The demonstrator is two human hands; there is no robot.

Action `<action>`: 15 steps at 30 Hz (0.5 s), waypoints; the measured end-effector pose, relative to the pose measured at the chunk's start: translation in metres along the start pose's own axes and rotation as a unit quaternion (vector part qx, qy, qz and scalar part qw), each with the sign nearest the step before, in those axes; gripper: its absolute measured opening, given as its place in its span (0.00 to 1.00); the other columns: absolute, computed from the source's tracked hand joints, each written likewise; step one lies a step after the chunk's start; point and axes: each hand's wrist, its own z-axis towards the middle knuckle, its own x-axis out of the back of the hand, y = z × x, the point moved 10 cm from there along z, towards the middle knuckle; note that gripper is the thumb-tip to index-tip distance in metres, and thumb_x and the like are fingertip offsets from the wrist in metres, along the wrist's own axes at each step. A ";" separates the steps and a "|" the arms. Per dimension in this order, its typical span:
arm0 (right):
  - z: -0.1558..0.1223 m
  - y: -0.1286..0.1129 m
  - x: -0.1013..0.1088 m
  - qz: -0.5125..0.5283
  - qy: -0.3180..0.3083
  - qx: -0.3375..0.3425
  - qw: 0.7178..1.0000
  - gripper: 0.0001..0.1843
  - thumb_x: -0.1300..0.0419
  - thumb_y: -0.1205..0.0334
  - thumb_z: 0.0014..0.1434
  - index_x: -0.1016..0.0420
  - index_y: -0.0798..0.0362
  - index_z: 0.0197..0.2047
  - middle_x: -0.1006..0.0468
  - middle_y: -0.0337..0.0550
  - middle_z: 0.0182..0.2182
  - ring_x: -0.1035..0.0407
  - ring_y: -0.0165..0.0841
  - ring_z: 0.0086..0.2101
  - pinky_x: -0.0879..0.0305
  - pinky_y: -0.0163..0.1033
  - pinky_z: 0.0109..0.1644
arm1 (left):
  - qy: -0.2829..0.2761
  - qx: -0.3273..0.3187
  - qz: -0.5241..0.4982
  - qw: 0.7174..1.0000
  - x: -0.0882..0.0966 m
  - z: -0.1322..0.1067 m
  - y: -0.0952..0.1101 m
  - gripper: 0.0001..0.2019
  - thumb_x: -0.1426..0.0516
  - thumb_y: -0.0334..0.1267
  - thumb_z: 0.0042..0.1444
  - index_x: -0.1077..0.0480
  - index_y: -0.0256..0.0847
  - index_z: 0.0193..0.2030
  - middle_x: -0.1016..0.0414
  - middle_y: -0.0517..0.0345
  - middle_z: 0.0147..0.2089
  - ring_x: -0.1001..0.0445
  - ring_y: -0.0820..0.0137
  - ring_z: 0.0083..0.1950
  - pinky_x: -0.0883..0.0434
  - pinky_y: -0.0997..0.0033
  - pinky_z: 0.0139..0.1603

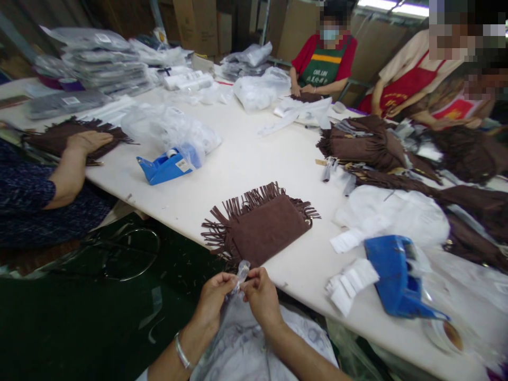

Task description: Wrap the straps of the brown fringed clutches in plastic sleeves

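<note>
Both my hands meet over my lap at the table's near edge. My left hand (pixel 216 296) pinches one side of a small clear plastic piece (pixel 243 269), and my right hand (pixel 262 297) pinches the other side. The plastic is crumpled and partly hidden by my fingers; I cannot tell its exact kind. Just beyond my fingers a brown fringed bag (pixel 270 227) lies flat, its fringe spread to the left and along the far side, with a metal ring at its right corner.
Right of me are a blue tape dispenser (pixel 391 278), white labels (pixel 353 283) and a tape roll (pixel 444 336). Another blue dispenser (pixel 169 165) stands left. Brown fringed bags (pixel 369 143) pile up at right. Wrapped packages (pixel 105 61) are stacked far left. Several co-workers surround the table (pixel 238 153).
</note>
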 end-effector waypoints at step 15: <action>-0.013 -0.032 0.001 -0.120 -0.032 0.107 0.986 0.09 0.50 0.67 0.61 0.34 0.48 0.43 0.24 0.33 0.24 0.30 0.28 0.21 0.45 0.30 0.26 | -0.063 0.133 -0.121 0.982 -0.003 -0.002 -0.017 0.12 0.31 0.33 0.40 0.26 0.34 0.31 0.23 0.54 0.28 0.27 0.69 0.28 0.31 0.72 0.34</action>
